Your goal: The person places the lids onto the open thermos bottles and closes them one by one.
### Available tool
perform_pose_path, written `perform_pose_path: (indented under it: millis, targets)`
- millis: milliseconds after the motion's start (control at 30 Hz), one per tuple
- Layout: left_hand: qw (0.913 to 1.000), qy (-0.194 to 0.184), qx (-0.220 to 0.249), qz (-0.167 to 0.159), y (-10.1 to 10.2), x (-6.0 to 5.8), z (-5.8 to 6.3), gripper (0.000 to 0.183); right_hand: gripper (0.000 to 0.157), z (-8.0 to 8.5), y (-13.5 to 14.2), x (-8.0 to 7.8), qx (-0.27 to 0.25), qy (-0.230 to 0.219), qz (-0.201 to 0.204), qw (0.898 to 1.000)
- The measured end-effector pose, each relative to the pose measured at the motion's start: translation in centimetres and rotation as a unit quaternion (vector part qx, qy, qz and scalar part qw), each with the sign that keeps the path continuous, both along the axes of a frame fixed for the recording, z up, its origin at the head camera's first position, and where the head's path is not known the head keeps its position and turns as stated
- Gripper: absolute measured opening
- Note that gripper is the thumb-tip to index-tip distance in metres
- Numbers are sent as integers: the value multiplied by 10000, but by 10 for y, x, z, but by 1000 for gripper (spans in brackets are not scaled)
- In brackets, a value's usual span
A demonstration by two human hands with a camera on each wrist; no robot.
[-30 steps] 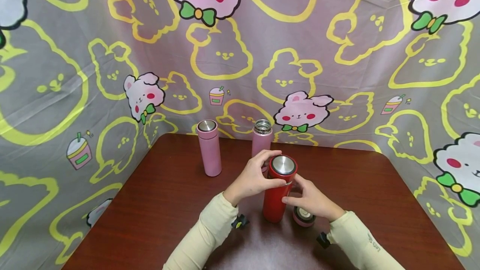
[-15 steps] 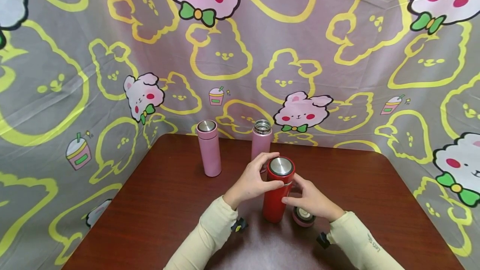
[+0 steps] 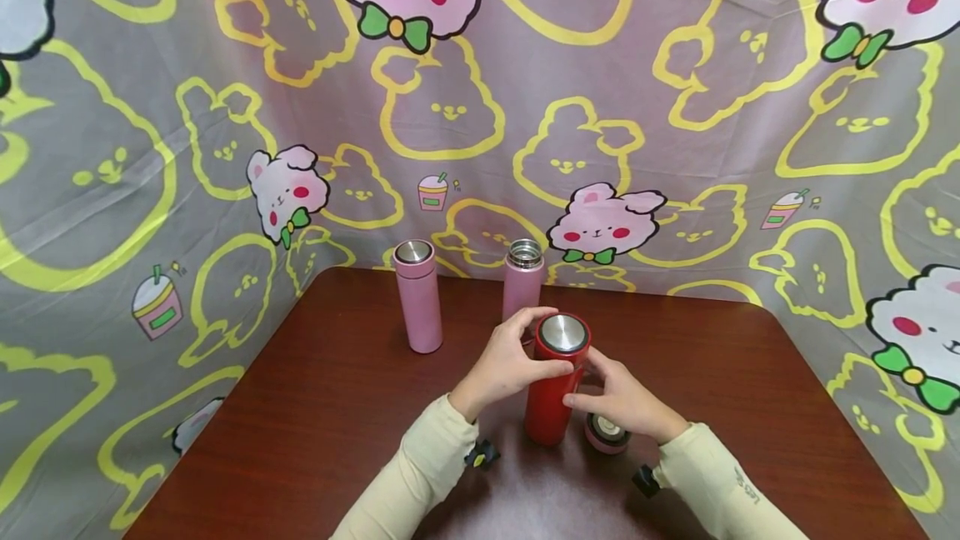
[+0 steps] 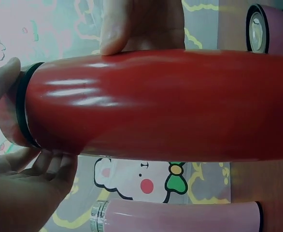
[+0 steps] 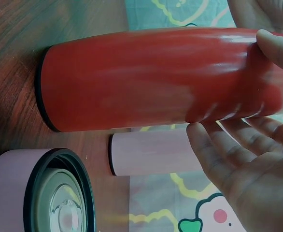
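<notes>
A red thermos (image 3: 550, 407) with a steel-topped red lid (image 3: 564, 333) stands upright at the middle of the table. My left hand (image 3: 498, 361) grips the lid between thumb and fingers. The left wrist view shows a black ring where the lid meets the red body (image 4: 156, 106). Lower down, my right hand (image 3: 630, 394) holds the body, its thumb (image 5: 276, 48) on one side and fingers (image 5: 219, 140) on the other. A pink lid (image 3: 607, 433) lies underside up beside the thermos base, partly behind it and the right hand.
Behind the left hand stands an open pink thermos (image 3: 522, 286), its steel mouth bare and lower part hidden. A closed pink thermos (image 3: 422, 307) is farther left. Patterned cloth (image 3: 465, 107) hangs around the back and sides of the brown table (image 3: 315, 415).
The red lid has shifted slightly left and down since a second ago, with the left hand moving along with it. The right hand and the pink things look the same.
</notes>
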State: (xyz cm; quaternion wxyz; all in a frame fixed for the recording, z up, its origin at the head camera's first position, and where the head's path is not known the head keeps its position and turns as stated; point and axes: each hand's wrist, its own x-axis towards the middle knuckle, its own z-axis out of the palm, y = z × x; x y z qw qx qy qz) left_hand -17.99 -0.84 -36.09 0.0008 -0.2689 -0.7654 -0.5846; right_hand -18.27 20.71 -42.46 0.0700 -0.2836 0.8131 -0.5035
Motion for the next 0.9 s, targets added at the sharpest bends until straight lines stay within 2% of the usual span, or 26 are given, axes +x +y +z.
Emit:
perform_pose_path:
  millis: [167,467,900]
  targets:
    - [9998,156,32,-128,-3,11,17,61,68,0,0,0,70,8,-39,10000]
    - [9995,-212,211,-56,-3,11,15,66,67,0,1,-2,71,-78,-33,9999]
    - [9974,-134,639,-307,-2,8,8,59,67,-2,1,-1,61,-90,-95,9999]
